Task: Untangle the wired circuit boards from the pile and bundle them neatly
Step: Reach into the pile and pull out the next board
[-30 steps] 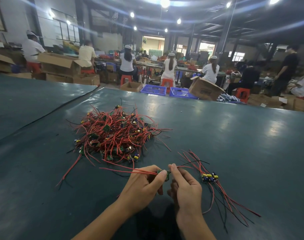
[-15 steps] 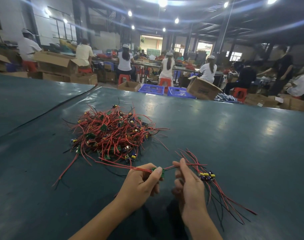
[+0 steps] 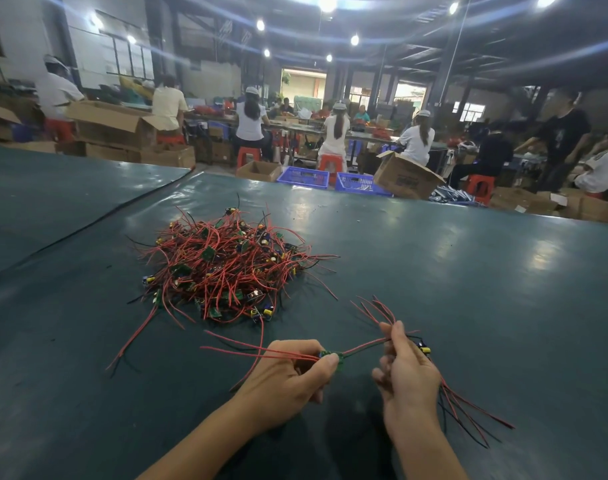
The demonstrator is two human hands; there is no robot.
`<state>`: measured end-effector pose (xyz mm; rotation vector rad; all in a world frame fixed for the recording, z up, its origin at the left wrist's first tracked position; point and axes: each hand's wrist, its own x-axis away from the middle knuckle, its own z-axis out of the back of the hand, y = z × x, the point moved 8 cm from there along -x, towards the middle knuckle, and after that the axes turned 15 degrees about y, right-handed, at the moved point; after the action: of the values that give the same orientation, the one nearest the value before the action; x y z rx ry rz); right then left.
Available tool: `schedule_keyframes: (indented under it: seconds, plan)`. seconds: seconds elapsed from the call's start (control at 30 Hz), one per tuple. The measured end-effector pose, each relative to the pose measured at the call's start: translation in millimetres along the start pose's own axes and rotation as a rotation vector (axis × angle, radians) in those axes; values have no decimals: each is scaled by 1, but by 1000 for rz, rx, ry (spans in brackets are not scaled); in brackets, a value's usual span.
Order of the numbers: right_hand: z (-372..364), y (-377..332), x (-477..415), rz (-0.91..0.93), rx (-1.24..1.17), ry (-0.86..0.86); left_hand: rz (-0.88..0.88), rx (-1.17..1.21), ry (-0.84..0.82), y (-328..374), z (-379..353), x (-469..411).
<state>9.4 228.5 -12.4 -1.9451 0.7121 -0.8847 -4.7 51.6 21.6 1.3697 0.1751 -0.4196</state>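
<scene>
My right hand [image 3: 408, 375] has taken up the sorted bundle [image 3: 424, 348] from the table [image 3: 469, 271], fingers curled round its wires and hiding most boards; my left hand [image 3: 292, 379] pinches one green board [image 3: 332, 357] beside it. The tangled pile [image 3: 223, 268] lies beyond, left; blue crates [image 3: 302, 177] past the far edge

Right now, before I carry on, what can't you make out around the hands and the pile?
Head view only:
- The bundle: mostly hidden behind the right hand, so its board count is unknown.
- The small board: partly covered by the left hand's grip.
- The pile: its boards are buried in the tangle and too small to count.
</scene>
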Motion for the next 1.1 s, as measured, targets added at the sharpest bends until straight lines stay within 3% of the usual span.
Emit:
schedule_keyframes:
  seconds: [0.13, 0.3, 0.57, 0.83, 0.97, 1.1]
  plan:
    - [-15, 10, 17, 25, 172, -164, -1, 24, 86, -1, 8, -6]
    - [-37, 14, 46, 233, 351, -446, -96, -110, 92, -3, 6, -4]
    - [-33, 9, 40, 300, 401, -384, -162, -217, -30, -5, -5, 1]
    - [-35, 6, 48, 410, 538, -471, -209, -379, 4, -4, 4, -1]
    - [-29, 5, 34, 450, 515, -374, -285, -539, 82, 0, 11, -2]
    - [-18, -3, 15, 516, 522, -207, -383, -726, 290, 3, 37, -10]
